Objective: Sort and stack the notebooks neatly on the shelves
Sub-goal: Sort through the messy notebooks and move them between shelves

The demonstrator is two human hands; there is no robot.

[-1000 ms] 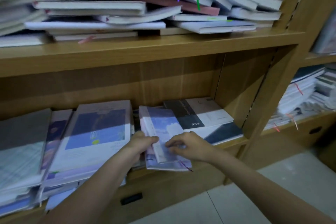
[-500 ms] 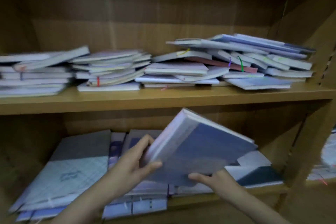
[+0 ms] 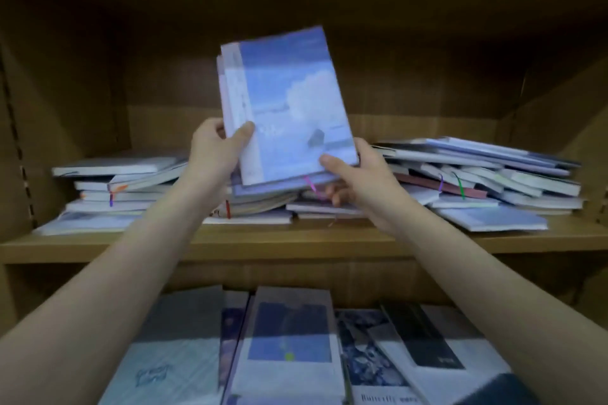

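A small bundle of blue sky-and-cloud notebooks [image 3: 289, 102] is raised upright in front of the upper shelf [image 3: 296, 242]. My left hand [image 3: 215, 149] grips its lower left edge, thumb across the front cover. My right hand [image 3: 357, 174] holds the lower right corner, thumb on the cover and fingers underneath. A pink ribbon hangs from the bundle's bottom edge. Behind and below it, messy piles of notebooks lie on the upper shelf: a left pile [image 3: 115, 187], a middle pile [image 3: 263, 207] and a slanting right pile [image 3: 487, 174].
On the lower shelf, notebooks lie flat side by side: a pale blue one [image 3: 171, 355], a white one with a blue picture [image 3: 289, 339] and a dark-banded one [image 3: 424, 339]. Wooden side walls [image 3: 559, 102] close in the upper compartment.
Both hands took the bundle of blue notebooks off the lower shelf and lifted it to the upper shelf, turning it upright. The view has tilted upward with it.
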